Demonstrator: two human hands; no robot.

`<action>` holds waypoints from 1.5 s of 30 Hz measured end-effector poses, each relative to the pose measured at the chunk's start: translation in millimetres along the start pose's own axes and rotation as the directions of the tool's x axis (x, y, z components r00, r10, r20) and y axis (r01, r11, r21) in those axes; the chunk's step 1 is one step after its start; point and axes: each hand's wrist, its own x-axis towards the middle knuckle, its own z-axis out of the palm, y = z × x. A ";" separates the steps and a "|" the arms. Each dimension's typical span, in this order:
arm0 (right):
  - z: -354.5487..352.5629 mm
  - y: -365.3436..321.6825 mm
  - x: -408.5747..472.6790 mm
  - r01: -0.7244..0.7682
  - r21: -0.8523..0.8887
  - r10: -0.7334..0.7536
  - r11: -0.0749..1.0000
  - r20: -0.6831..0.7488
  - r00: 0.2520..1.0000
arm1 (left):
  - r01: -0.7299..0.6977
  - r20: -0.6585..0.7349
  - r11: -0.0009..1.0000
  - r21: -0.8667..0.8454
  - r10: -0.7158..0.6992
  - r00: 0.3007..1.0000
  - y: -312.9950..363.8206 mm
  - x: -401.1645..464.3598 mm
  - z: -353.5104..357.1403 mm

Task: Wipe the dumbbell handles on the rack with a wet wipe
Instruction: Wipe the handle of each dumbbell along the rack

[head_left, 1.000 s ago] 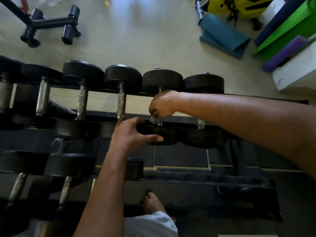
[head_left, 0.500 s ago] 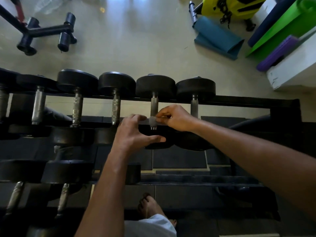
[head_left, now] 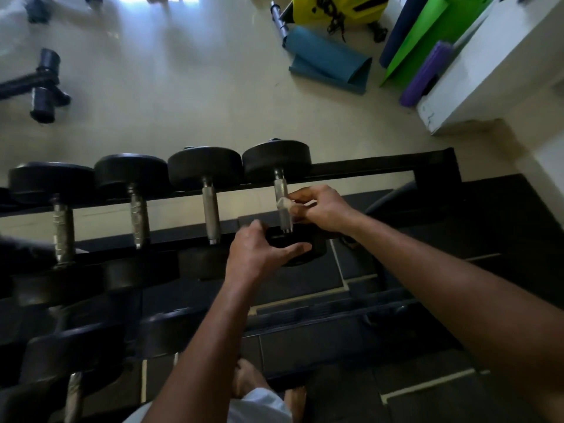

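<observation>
1. Head view: the wet wipe (head_left: 284, 203) is a small pale scrap lying against the metal handle (head_left: 282, 206) of the rightmost dumbbell (head_left: 277, 161) on the upper tier of the rack (head_left: 381, 169).
2. The right hand (head_left: 320, 209) pinches the wipe between thumb and fingertips, pressing it against the side of that handle, about halfway along its length.
3. The left hand (head_left: 259, 251) sits just below and nearer the camera, with its fingers curled over the dumbbell's near black head (head_left: 297, 248) and its thumb stretched out along the front of that head.
4. Three more dumbbells lie side by side to the left on the same tier, the nearest being the neighbouring dumbbell (head_left: 207, 190), all with knurled silver handles and black round heads.
5. A lower tier (head_left: 91, 340) of dark dumbbells shows at bottom left, blurred.
6. Beyond the rack on the pale floor lie a teal mat (head_left: 329, 65), a yellow bag (head_left: 332, 7), a green mat (head_left: 427, 32) and a purple roller (head_left: 425, 74) beside a white bench (head_left: 494, 62).
7. A black equipment stand (head_left: 42, 87) sits at the far left.
8. A bare foot (head_left: 244, 377) shows at the bottom edge.
</observation>
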 end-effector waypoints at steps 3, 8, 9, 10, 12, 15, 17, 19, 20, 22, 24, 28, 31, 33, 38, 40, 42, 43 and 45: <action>-10.8 2.3 -5.6 -0.028 -0.005 0.028 1.000 -0.007 1.000 | 0.026 0.007 0.999 0.043 -0.026 1.000 4.3 3.2 10.6; -12.2 3.7 -2.6 0.036 -0.196 -0.046 0.980 -0.048 0.998 | 0.070 0.069 0.992 0.105 -0.078 0.995 9.1 14.5 8.6; -11.2 5.2 0.7 0.055 -0.258 -0.072 0.964 -0.058 0.996 | 0.086 0.085 0.990 0.112 -0.096 0.992 9.9 16.4 7.1; -10.7 6.8 4.1 0.077 -0.298 -0.100 0.951 -0.060 0.993 | 0.099 0.098 0.989 0.105 -0.110 0.989 10.4 18.2 6.1; -10.4 5.5 8.6 0.138 -0.339 -0.156 0.931 -0.028 0.987 | 0.115 0.115 0.991 0.072 -0.123 0.986 9.9 20.9 4.3; -9.5 4.3 13.7 0.280 -0.427 -0.265 0.860 0.096 0.959 | 0.144 0.145 0.988 0.047 -0.150 0.978 4.7 28.0 -0.3; -8.3 5.1 14.8 0.340 -0.506 -0.280 0.793 0.192 0.940 | 0.164 0.173 0.986 0.035 -0.168 0.970 -1.3 32.3 -3.4; -7.5 6.7 14.5 0.367 -0.593 -0.273 0.717 0.247 0.930 | 0.162 0.190 0.987 0.011 -0.162 0.968 -3.0 32.3 -5.4; -7.7 6.8 14.7 0.388 -0.626 -0.285 0.677 0.263 0.922 | 0.158 0.186 0.987 -0.006 -0.155 0.970 -3.0 31.1 -6.0; -8.5 5.4 16.1 0.433 -0.674 -0.321 0.599 0.293 0.901 | 0.146 0.166 0.989 -0.023 -0.140 0.976 -2.3 28.1 -6.8; -8.0 3.6 18.7 0.473 -0.707 -0.356 0.527 0.322 0.878 | 0.125 0.149 0.991 -0.040 -0.118 0.982 -1.7 24.2 -6.6; -7.9 -1.3 27.4 0.561 -0.732 -0.388 0.388 0.422 0.819 | 0.112 0.147 0.993 -0.042 -0.105 0.983 -1.4 23.7 -5.9; -6.5 -6.6 34.6 0.599 -0.750 -0.364 0.282 0.494 0.790 | 0.141 0.153 0.990 -0.019 -0.136 0.979 -1.5 27.3 -5.6; -3.3 -9.5 38.2 0.593 -0.783 -0.348 0.186 0.512 0.785 | 0.139 0.148 0.990 -0.011 -0.136 0.980 -2.2 27.7 -5.2; 7.4 -18.2 49.3 0.560 -0.828 -0.221 0.012 0.544 0.809 | 0.117 0.145 0.993 -0.031 -0.111 0.983 0.0 24.0 -4.7; 14.0 -23.2 53.1 0.549 -0.836 -0.167 -0.007 0.542 0.824 | 0.099 0.148 0.994 -0.036 -0.092 0.985 0.4 22.3 -4.7; 23.3 -26.7 55.9 0.536 -0.844 -0.132 -0.023 0.534 0.835 | 0.074 0.156 0.996 -0.044 -0.067 0.986 1.1 20.9 -5.2; 28.4 -27.0 57.9 0.530 -0.847 -0.117 -0.047 0.532 0.839 | 0.064 0.161 0.997 -0.046 -0.056 0.985 2.0 20.8 -5.8; 37.3 -29.8 60.3 0.516 -0.852 -0.089 -0.086 0.523 0.848 | 0.060 0.171 0.997 -0.052 -0.050 0.984 1.5 20.9 -6.7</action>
